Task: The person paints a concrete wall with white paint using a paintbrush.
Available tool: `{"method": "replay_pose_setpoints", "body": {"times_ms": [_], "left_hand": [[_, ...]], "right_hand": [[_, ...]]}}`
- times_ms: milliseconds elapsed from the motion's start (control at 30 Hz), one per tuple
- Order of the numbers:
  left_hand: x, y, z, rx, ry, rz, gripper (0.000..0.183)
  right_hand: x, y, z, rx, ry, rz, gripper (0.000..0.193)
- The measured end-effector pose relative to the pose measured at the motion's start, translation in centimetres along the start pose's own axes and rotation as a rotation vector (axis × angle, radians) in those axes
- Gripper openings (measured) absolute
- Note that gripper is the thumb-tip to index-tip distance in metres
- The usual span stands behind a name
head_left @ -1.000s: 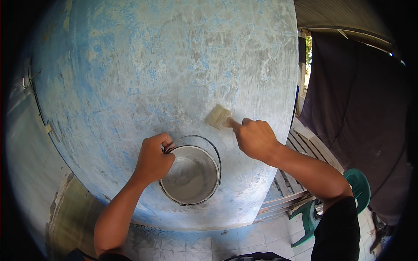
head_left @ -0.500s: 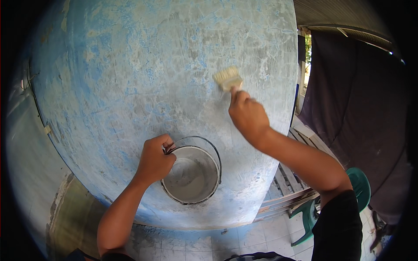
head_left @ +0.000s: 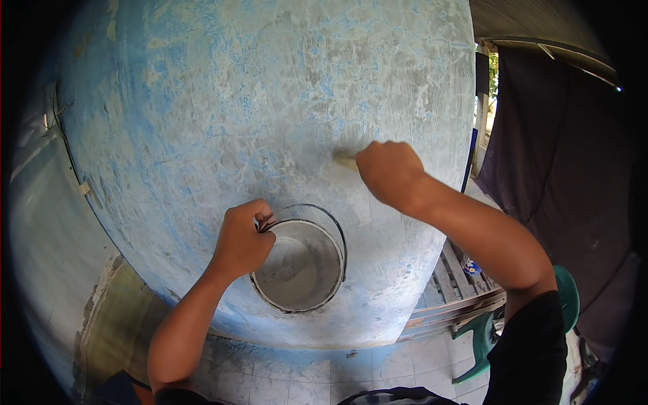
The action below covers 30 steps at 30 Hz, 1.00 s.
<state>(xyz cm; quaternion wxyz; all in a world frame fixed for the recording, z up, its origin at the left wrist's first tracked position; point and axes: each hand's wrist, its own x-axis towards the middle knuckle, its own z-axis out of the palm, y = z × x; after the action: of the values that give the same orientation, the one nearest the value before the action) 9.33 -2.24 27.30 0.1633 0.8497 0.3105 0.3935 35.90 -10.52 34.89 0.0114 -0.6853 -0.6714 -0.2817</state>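
Note:
My left hand [head_left: 244,237] is closed on the rim of a bucket [head_left: 317,297], holding it in front of the wall. The bucket has a thin dark wire handle standing out to its right and a pale greyish liquid in the bottom. My right hand [head_left: 391,174] grips a paintbrush [head_left: 345,160] whose pale bristles are smeared by motion and partly hidden behind my fist. The brush is up against the wall [head_left: 256,121], a weathered surface with patches of blue and grey-white; whether the bristles touch it I cannot tell.
On the right stand a slatted wooden bench [head_left: 452,270] and a green plastic chair [head_left: 480,351]. A dark curtain [head_left: 553,135] hangs behind them. Pale floor tiles [head_left: 304,378] lie below the wall. A dark cable [head_left: 64,148] runs along the wall's left edge.
My right hand has turned and swung the brush downward along the wall, and its bristles now blur. My left hand still holds the bucket in nearly the same spot. The view has shifted slightly.

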Motion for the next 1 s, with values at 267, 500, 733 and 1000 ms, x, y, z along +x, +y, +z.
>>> {"method": "replay_pose_setpoints", "body": {"times_ms": [267, 500, 733, 1000], "left_hand": [[-1.1, -0.4, -0.1, -0.063, 0.06, -0.029, 0.016], [-2.4, -2.1, -1.1, -0.107, 0.087, 0.005, 0.016], [-5.5, -5.7, -3.4, -0.246, 0.158, 0.0, 0.019], [-10.6, -13.3, -5.2, -0.428, 0.234, -0.054, 0.019]], "right_hand": [[2.1, 0.8, 1.2, -0.202, 0.606, 0.033, 0.011], [-1.8, -4.3, 11.9, -0.425, 0.504, 0.042, 0.04], [-5.4, -7.6, 8.3, 0.179, 0.052, 0.119, 0.025], [-7.1, -14.5, 3.0, 0.881, 0.355, 0.062, 0.025]]}}
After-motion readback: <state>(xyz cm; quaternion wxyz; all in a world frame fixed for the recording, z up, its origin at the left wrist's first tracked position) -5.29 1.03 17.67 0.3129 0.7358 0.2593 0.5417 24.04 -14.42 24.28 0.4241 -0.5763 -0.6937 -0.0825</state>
